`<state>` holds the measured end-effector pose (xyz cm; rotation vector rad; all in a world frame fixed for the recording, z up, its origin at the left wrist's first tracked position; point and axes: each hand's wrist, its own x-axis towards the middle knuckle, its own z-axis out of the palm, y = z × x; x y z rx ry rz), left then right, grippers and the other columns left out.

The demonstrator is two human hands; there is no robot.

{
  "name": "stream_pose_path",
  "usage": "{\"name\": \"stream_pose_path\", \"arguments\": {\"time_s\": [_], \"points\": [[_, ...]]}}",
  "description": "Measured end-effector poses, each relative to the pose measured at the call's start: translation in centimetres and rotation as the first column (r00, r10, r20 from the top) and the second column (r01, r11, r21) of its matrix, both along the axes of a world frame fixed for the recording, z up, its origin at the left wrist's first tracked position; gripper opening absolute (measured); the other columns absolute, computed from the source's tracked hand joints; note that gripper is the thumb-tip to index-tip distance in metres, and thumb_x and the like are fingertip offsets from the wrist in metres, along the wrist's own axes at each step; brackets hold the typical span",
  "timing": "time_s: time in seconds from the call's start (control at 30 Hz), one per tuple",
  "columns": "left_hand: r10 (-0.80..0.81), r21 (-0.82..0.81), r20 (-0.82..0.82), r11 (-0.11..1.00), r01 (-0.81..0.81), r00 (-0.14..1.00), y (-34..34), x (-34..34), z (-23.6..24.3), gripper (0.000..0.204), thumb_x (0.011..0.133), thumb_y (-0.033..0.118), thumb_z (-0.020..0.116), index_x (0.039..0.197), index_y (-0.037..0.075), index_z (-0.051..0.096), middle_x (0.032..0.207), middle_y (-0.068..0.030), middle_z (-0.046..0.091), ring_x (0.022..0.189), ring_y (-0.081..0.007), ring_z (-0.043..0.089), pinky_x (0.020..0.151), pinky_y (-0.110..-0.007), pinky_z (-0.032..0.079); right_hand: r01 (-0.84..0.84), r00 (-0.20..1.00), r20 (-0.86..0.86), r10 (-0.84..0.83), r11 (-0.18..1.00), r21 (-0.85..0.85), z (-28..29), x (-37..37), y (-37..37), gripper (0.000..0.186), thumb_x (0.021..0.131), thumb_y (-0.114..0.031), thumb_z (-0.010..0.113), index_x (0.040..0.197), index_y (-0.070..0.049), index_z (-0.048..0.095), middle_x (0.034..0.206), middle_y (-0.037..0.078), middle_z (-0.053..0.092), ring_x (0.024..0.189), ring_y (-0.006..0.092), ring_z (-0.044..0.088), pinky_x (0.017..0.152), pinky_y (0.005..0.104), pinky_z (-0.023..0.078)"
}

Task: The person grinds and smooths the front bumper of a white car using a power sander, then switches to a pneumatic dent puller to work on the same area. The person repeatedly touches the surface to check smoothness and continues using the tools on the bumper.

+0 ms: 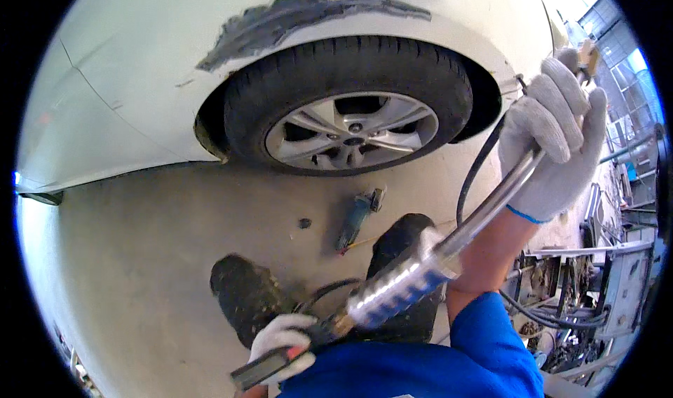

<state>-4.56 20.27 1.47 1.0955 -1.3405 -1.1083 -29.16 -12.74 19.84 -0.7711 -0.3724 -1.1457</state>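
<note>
Both gloved hands grip a long metal slide-hammer tool: left hand closed on its near handle, right hand closed round its far shaft, near the car wheel.

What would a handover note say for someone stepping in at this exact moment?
Left hand: gloved, closed on the rear grip of the puller, low by the blue sleeve.
Right hand: gloved, closed on the puller's rod near its front end, raised beside the wheel arch.
Cable runs from the front end down toward the floor.
White car: fender above the wheel has a grey bare patch along the arch.
Grinder lies on the floor below the wheel.
Done: paint stripped from the patch. Left: puller tip not yet on the panel.
</note>
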Motion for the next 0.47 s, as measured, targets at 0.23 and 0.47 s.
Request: {"name": "stream_pose_path", "arguments": {"time_s": [0.23,0.47], "points": [[0.331,0.3,-0.046,0.904,-0.304,0.942,8.5,-1.8,11.2,0.036,0.074,0.023,0.081,0.097,0.003,0.062,0.111,-0.0285,0.063,0.09,-0.0366,0.065,0.08,-0.046,0.053,-0.438,0.883,0.243,0.401,0.891,0.122,-1.1,7.2,-0.1,0.021,0.108,-0.019,0.044,0.115,0.001,0.041,0.066,0.001,0.039,0.043,0.0105,0.038,0.034,0.0258,0.037],[0.696,0.381,0.189,0.598,-0.705,0.692,22.5,-10.2,19.6,0.041,0.076,0.014,0.082,0.112,0.003,0.065,0.126,-0.0286,0.059,0.115,-0.0413,0.059,0.098,-0.054,0.048,-0.601,0.772,0.268,0.576,0.524,0.603,-0.6,13.2,5.1,0.006,0.106,-0.016,0.046,0.107,-0.02,0.041,0.06,0.001,0.036,0.035,0.0124,0.029,0.028,0.0294,0.025]]}}
